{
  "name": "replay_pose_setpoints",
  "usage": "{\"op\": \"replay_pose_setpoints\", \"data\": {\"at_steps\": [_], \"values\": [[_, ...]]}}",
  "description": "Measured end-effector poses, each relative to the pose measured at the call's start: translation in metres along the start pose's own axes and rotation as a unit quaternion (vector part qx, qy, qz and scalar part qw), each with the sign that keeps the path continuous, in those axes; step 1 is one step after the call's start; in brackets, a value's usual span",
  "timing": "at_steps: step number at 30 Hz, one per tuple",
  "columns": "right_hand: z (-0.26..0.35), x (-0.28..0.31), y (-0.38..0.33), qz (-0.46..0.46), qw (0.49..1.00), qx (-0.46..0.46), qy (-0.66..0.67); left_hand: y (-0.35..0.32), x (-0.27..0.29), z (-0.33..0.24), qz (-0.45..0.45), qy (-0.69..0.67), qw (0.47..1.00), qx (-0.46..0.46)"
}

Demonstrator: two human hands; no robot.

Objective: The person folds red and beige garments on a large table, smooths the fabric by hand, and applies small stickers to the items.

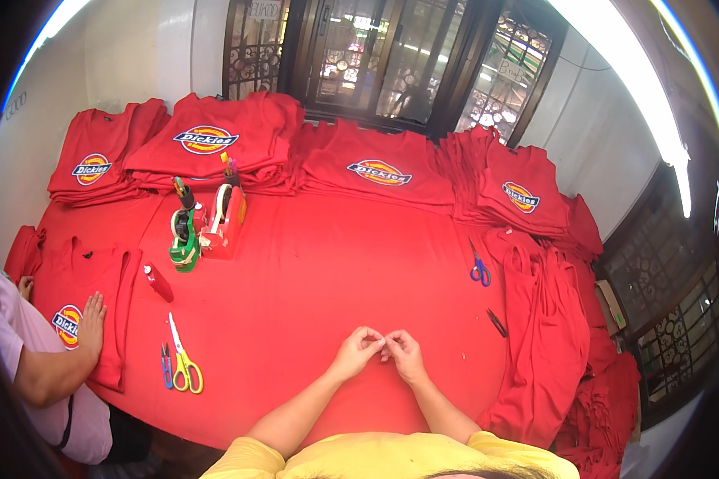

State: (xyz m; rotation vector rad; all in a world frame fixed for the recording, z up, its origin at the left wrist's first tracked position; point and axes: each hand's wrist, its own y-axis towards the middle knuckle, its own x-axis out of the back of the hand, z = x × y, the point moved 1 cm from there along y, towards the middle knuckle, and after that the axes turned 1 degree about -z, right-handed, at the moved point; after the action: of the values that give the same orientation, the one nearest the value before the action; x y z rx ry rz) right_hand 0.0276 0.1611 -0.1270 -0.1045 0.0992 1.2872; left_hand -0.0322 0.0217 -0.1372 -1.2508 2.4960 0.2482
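Centrally, lower frame: left hand [358, 349] and right hand [406, 354] meeting, fingertips pinching together on something too small to identify, over red cloth [311, 271]; keeping grip steady, yellow-handled scissors [184, 363] lying lower left.

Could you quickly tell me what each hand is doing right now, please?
Left hand: fingers pinched at right hand; item too small to tell.
Right hand: same.

Oval logo labels [206, 139] — red, yellow, blue — on folded shirts [240, 120].
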Motion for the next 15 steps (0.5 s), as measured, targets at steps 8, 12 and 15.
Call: {"op": "replay_pose_setpoints", "data": {"at_steps": [8, 12, 15], "values": [[0.004, -0.002, 0.0, -0.012, 1.0, -0.001, 0.004, -0.003, -0.001, -0.003, -0.003, 0.03, 1.0, -0.006], [0.002, 0.0, 0.0, -0.001, 1.0, -0.001, -0.002, 0.0, 0.003, 0.005, -0.01, 0.026, 1.0, -0.011], [0.002, 0.003, 0.001, -0.004, 1.0, -0.007, -0.021, -0.001, -0.002, -0.007, -0.006, 0.04, 0.999, 0.007]]}}
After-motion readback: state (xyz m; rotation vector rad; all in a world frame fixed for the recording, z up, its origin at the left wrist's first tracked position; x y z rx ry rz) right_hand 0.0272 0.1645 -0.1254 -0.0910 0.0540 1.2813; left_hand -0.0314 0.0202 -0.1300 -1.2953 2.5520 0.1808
